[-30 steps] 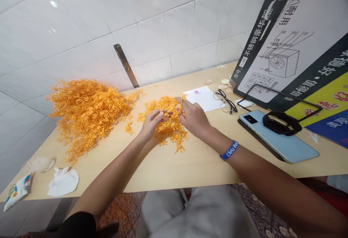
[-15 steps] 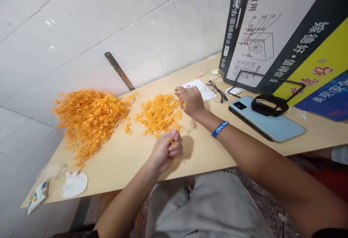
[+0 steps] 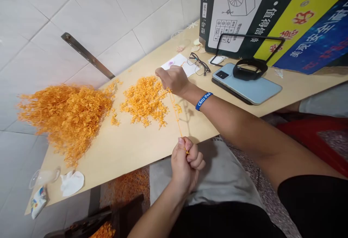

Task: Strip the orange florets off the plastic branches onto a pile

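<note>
Between my two hands an orange dried-flower sprig (image 3: 177, 109) is stretched, its thin stem running down from one to the other. My left hand (image 3: 187, 160) is closed around the lower end, near the table's front edge, and small orange bits show between its fingers. Higher up, my right hand (image 3: 174, 80), with a blue wristband (image 3: 203, 101) on the wrist, is closed on the sprig's upper end. Just left of it lies a small heap of orange flower pieces (image 3: 145, 102). Farther left is a big bunch of orange dried flowers (image 3: 70, 113).
A light-blue phone (image 3: 247, 83) with a black band on top lies at the right. Glasses (image 3: 199, 65) rest by a white paper (image 3: 176, 63). A large printed box (image 3: 236, 13) stands behind. White tissue (image 3: 72, 183) and a small packet (image 3: 39, 201) lie at the left edge.
My left hand has moved down and right, away from my right hand, and the sprig's stem now shows between them. The camera view has shifted, too.
</note>
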`<state>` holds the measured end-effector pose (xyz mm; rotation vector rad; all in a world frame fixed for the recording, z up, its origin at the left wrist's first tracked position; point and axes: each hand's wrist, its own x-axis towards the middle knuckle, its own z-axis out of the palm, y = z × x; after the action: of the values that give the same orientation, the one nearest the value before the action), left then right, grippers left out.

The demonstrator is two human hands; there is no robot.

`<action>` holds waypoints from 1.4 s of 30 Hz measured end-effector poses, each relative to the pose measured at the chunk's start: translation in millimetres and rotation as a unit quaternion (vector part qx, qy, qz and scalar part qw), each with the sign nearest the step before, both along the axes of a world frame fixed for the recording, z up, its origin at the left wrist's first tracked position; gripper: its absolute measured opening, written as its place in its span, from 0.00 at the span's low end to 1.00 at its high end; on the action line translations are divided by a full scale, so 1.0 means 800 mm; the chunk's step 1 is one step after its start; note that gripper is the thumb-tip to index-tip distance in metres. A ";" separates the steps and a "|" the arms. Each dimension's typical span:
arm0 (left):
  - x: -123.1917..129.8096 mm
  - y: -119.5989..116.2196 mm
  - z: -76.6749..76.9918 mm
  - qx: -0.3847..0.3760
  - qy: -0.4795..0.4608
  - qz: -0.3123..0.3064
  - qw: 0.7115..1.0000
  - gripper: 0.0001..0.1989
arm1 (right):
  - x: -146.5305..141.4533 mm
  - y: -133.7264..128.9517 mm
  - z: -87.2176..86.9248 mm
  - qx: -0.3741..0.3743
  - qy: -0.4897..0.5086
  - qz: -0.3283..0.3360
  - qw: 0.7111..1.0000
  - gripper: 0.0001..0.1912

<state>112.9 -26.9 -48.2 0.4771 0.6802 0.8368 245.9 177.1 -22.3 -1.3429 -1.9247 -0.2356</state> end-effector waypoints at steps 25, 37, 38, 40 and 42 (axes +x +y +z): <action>-0.005 -0.096 -0.051 0.045 0.051 -0.024 0.997 0.26 | 0.027 0.036 -0.028 0.035 0.021 -0.071 0.997 0.19; -0.040 -0.025 0.013 0.236 0.281 0.056 0.928 0.10 | 0.017 0.021 -0.024 0.049 0.030 -0.056 0.997 0.16; -0.049 -0.008 0.024 0.268 0.308 0.083 0.909 0.11 | 0.016 0.021 -0.024 0.055 0.027 -0.049 0.997 0.16; -0.068 0.033 0.051 0.370 0.381 0.153 0.833 0.15 | 0.014 0.022 -0.025 0.066 0.025 -0.037 0.997 0.15; -0.086 0.081 0.078 0.427 0.462 0.198 0.751 0.15 | 0.012 0.022 -0.026 0.077 0.022 -0.033 0.996 0.13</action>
<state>44.1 37.8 14.0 1.7057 1.3283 1.3094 255.5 195.1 -43.3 -1.2993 -1.7904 -0.3766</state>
